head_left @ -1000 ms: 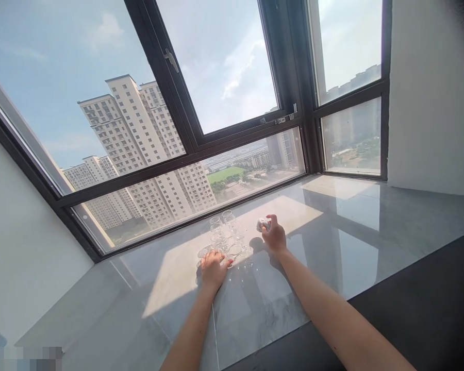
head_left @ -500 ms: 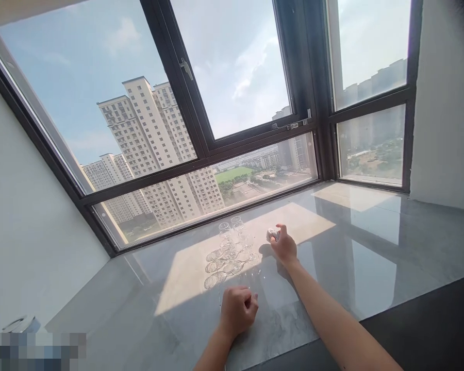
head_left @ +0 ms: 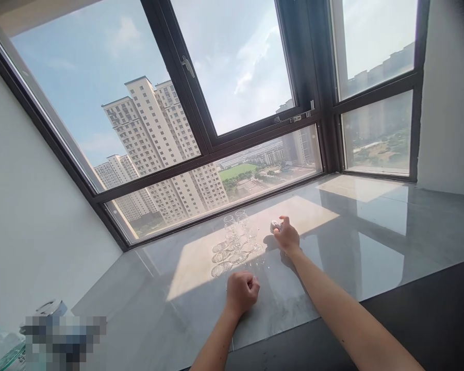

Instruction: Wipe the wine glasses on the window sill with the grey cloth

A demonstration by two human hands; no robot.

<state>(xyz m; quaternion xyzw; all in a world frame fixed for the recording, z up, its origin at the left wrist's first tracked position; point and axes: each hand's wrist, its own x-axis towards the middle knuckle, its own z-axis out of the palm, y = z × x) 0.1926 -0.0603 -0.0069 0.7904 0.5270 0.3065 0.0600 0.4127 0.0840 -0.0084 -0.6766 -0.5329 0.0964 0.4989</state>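
Head view, centre: right hand [head_left: 288,236] grasps white wad [head_left: 275,226] beside glasses [head_left: 235,236]; left hand [head_left: 243,288] is clenched, contents not visible. Apparent step: holding. Next move calls for glass clearance.

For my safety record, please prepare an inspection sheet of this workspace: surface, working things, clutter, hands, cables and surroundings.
Surface: glossy grey sill, sunlit patch in the middle.
Working things: clear glasses grouped near the window; small white item, kind unclear.
Clutter: clear container with teal rim and white container, lower left, beside a pixelated area.
Hands: left hand loosely fisted, contents not visible; right hand grips the small white item.
Cables: nothing seen.
Surroundings: pale walls; tall buildings outside.
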